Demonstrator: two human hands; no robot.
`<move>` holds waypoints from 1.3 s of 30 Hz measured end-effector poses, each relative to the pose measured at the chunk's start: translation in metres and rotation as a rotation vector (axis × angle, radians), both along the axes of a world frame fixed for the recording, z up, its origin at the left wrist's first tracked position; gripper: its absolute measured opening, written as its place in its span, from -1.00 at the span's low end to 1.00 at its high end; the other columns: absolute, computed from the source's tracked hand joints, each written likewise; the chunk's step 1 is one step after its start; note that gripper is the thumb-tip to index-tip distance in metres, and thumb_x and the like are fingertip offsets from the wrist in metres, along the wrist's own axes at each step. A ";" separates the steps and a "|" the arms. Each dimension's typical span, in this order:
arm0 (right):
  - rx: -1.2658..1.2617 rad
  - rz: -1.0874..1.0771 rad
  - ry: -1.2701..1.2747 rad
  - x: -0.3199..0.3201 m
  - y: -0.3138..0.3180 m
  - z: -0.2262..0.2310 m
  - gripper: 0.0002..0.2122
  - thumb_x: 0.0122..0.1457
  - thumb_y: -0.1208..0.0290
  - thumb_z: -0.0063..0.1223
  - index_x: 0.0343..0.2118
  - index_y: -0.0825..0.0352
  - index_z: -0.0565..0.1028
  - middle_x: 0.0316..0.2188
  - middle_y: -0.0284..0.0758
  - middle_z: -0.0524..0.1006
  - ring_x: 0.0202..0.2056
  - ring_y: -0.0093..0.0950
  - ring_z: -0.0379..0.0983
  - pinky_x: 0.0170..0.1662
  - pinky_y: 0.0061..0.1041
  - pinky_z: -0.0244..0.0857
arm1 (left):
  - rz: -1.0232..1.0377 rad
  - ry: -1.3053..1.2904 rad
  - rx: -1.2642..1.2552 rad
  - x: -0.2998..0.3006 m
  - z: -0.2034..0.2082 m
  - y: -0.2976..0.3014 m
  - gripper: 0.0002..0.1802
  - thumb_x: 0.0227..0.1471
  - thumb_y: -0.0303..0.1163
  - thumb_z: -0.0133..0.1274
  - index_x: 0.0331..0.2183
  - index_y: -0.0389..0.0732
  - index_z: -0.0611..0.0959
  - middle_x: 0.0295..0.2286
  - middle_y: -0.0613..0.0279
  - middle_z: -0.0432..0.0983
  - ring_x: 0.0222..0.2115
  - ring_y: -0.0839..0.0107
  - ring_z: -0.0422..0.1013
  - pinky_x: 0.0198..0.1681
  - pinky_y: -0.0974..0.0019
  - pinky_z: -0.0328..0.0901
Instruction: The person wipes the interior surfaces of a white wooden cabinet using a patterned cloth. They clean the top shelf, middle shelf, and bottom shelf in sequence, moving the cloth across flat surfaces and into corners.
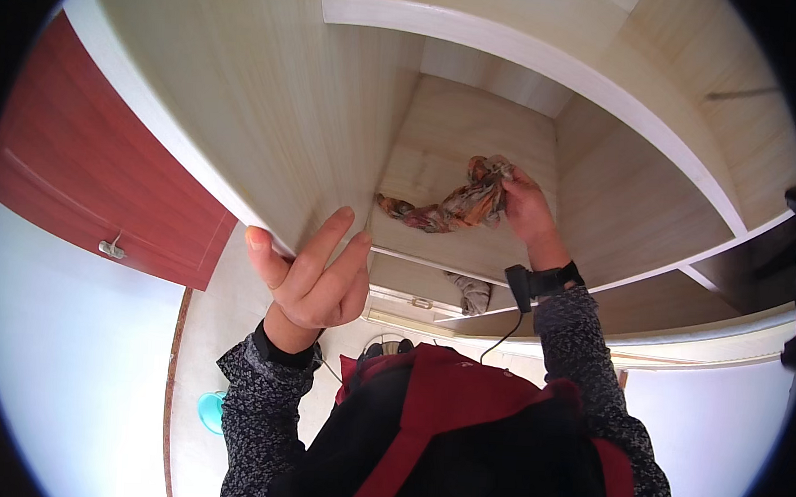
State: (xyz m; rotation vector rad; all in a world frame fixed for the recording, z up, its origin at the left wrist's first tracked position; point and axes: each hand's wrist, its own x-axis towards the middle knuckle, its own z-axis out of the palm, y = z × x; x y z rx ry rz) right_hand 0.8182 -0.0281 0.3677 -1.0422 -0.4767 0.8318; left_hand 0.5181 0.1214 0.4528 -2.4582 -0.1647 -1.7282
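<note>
My right hand (528, 206) reaches into a pale wooden cabinet compartment, its fingers closed around one end of a crumpled patterned cloth (454, 208) in orange, brown and grey. The cloth's other end trails left across the compartment's floor (468, 117). At the front edge of the upright side panel (244, 87) is my left hand (320, 280). Its fingers are stretched out and apart, with the thumb on the edge and the fingertips by the panel's inner face. Nothing is held in it.
A curved shelf (482, 28) juts out above the compartment. Below, a grey-brown cloth (472, 293) lies in a lower opening, beside a drawer with a small handle (422, 304). A red door (105, 161) stands at left, and a turquoise bucket (211, 411) is on the floor.
</note>
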 end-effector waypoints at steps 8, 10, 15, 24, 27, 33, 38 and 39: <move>-0.252 -0.285 -0.375 0.004 0.015 0.031 -0.78 0.12 0.52 -0.07 -0.15 0.39 0.44 -0.30 -0.42 0.48 -0.19 -0.61 0.34 -0.11 -0.60 0.20 | 0.018 0.008 -0.004 0.004 -0.001 0.001 -0.83 -0.35 -0.54 0.00 -0.55 -0.07 0.58 -0.38 0.29 0.53 -0.02 0.19 0.19 0.22 -0.05 -0.38; -0.055 -0.285 -0.296 0.005 0.022 0.035 -0.79 0.11 0.55 -0.08 -0.17 0.40 0.44 -0.30 -0.42 0.47 -0.21 -0.61 0.34 -0.12 -0.59 0.21 | 0.011 0.012 0.001 0.005 -0.001 0.001 -0.83 -0.35 -0.53 0.00 -0.55 -0.07 0.58 -0.38 0.29 0.53 -0.01 0.18 0.18 0.22 -0.04 -0.38; 0.334 -0.109 -0.128 0.011 0.029 0.014 -0.70 0.01 0.70 -0.17 -0.15 0.40 0.41 -0.22 -0.37 0.46 -0.15 -0.51 0.36 -0.09 -0.55 0.23 | -0.010 -0.012 -0.003 0.006 0.000 0.000 -0.83 -0.33 -0.53 0.00 -0.55 -0.06 0.59 -0.35 0.30 0.52 0.01 0.15 0.14 0.22 -0.03 -0.39; -0.726 -0.271 -0.911 0.023 0.018 -0.042 -0.67 -0.03 0.61 -0.10 -0.13 0.33 0.39 -0.12 -0.16 0.41 -0.09 -0.25 0.34 -0.04 -0.46 0.20 | 0.005 0.032 0.024 0.002 -0.004 0.002 -0.83 -0.32 -0.54 -0.02 -0.57 -0.05 0.59 -0.32 0.32 0.51 0.03 0.15 0.11 0.23 0.00 -0.42; -0.594 -0.132 -0.969 0.022 0.042 -0.036 -0.68 0.00 0.48 -0.03 -0.12 0.32 0.40 -0.04 -0.14 0.34 -0.06 -0.19 0.31 -0.03 -0.44 0.21 | 0.009 0.053 -0.007 0.002 -0.003 0.001 -0.83 -0.32 -0.53 -0.02 -0.57 -0.04 0.59 -0.31 0.32 0.51 0.04 0.17 0.11 0.23 0.00 -0.45; -1.206 0.099 -1.091 0.001 0.083 -0.046 -0.55 -0.06 0.22 0.09 -0.12 0.35 0.38 -0.09 -0.05 0.34 -0.10 -0.13 0.33 -0.08 -0.33 0.25 | -0.016 0.046 -0.027 0.001 -0.004 -0.001 -0.83 -0.31 -0.54 -0.01 -0.56 -0.04 0.58 -0.28 0.32 0.52 0.08 0.19 0.06 0.23 0.00 -0.47; -0.982 0.084 -1.210 -0.026 0.085 -0.060 -0.59 -0.14 0.31 0.14 -0.20 0.38 0.37 -0.21 -0.07 0.40 -0.16 -0.16 0.36 -0.15 -0.30 0.28 | -0.045 0.045 -0.023 -0.003 -0.008 0.000 -0.84 -0.30 -0.55 -0.01 -0.57 -0.05 0.58 -0.27 0.33 0.51 0.13 0.19 -0.03 0.23 0.00 -0.48; -0.894 0.060 -1.170 -0.028 0.084 -0.060 -0.62 -0.14 0.35 0.14 -0.22 0.38 0.37 -0.25 -0.10 0.42 -0.19 -0.19 0.38 -0.19 -0.30 0.30 | -0.032 0.075 -0.012 -0.005 -0.008 0.001 -0.80 -0.31 -0.54 -0.03 -0.53 -0.03 0.59 -0.26 0.35 0.50 0.14 0.11 -0.09 0.22 0.00 -0.39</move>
